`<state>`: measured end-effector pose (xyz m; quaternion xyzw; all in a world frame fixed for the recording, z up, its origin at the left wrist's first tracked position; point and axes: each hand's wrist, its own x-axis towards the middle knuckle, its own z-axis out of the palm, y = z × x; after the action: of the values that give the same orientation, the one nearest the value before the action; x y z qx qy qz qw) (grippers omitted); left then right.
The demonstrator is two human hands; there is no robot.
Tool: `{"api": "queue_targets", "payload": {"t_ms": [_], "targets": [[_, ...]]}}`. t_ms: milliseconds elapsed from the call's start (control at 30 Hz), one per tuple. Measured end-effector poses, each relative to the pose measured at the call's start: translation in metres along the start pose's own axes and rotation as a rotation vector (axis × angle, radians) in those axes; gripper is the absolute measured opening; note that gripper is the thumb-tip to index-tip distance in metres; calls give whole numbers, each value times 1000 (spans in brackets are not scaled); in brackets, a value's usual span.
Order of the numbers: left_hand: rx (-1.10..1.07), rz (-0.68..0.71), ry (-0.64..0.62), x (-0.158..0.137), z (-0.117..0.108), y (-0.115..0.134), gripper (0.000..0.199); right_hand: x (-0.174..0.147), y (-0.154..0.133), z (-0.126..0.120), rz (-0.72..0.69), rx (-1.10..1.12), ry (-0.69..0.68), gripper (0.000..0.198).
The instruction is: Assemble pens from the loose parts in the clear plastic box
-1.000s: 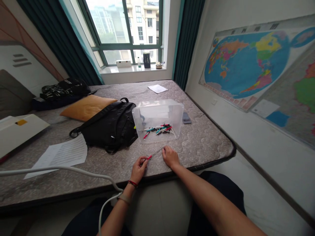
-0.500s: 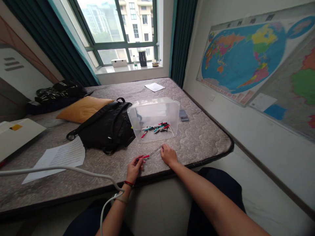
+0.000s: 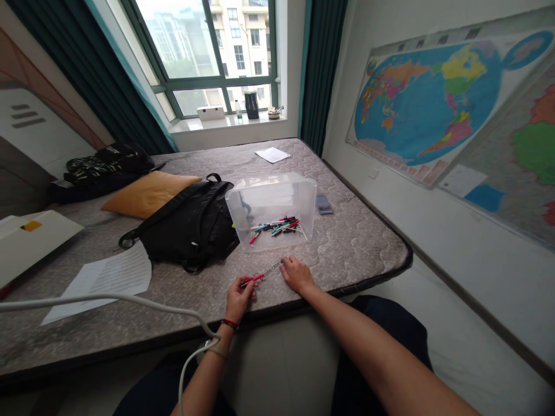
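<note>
My left hand [image 3: 241, 297] is closed round a red pen [image 3: 253, 280] near the mattress's front edge, the pen's tip towards the right. Between my hands runs a thin strip with dark, loop-like or letter-like marks [image 3: 272, 268]; its exact kind is unclear. My right hand [image 3: 296, 274] rests on the mattress with fingers bent together at the strip's far end. Just beyond both hands, a clear plastic box [image 3: 271, 199] lies on its side with its opening towards me. Inside it are several red, teal, black and white pens [image 3: 284, 226] in a loose heap.
A black backpack [image 3: 191, 228] lies left of the box, against a yellow pillow [image 3: 150, 193]. Printed paper [image 3: 108, 277] is at left, and a white cable [image 3: 130, 297] crosses to my left wrist. A grey stack [image 3: 324, 204] lies right of the box on the mattress [image 3: 359, 242].
Both hands stay nearly in place. The left hand and the red pen have shifted very slightly; the box and its pens are unchanged.
</note>
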<state>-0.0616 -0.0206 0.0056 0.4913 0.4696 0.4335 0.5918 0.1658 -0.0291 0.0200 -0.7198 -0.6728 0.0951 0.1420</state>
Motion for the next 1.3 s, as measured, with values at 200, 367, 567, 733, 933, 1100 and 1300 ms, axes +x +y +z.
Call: {"api": "queue_targets", "payload": {"t_ms": [200, 367, 567, 733, 933, 1100, 1300], "targets": [[-8, -14, 14, 0, 1, 3, 39, 4, 3, 7, 36, 10, -2, 22], [-35, -6, 29, 4, 0, 0, 40, 4, 3, 8, 34, 24, 15, 21], [-73, 0, 23, 9, 0, -6, 45, -4, 0, 2, -155, 70, -64, 17], [-89, 1, 12, 9, 1, -8, 44, 34, -5, -36, -240, 267, -62, 13], [-77, -16, 6, 7, 2, -4, 42, 38, -6, -35, 2, 448, 55, 21], [-10, 9, -37, 4, 2, -2, 40, -6, -13, 12, 132, 553, -24, 25], [217, 158, -46, 3, 10, 2, 32, 1, -26, 26, 53, 1009, -471, 33]]}}
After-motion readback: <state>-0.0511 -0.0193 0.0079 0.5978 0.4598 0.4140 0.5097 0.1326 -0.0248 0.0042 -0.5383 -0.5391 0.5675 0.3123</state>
